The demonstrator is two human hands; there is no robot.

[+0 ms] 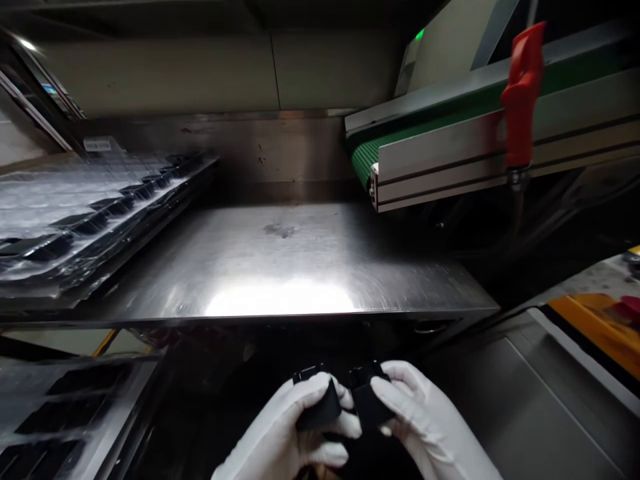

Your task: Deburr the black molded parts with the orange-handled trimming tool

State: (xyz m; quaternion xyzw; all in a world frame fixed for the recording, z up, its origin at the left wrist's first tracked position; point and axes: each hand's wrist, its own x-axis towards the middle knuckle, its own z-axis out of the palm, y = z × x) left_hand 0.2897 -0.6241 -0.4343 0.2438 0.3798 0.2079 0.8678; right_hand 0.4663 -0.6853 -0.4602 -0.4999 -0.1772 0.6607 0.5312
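Note:
Both hands wear white gloves and are below the front edge of the steel table (295,260). My left hand (300,427) is closed round a black part (320,408), its fingers curled about the sides. In my right hand (415,413) is another black part (369,403), pinched between thumb and fingers. The two parts are side by side, close together, at the bottom middle of the view. Their lower portions are partly covered by the gloves.
Clear plastic trays with black parts (83,223) lie stacked at the left. Below them is another tray (113,427) of black parts. A green conveyor (367,157) slopes at the right, with a red-handled tool (523,100) hanging before it. An orange object (595,333) sits far right.

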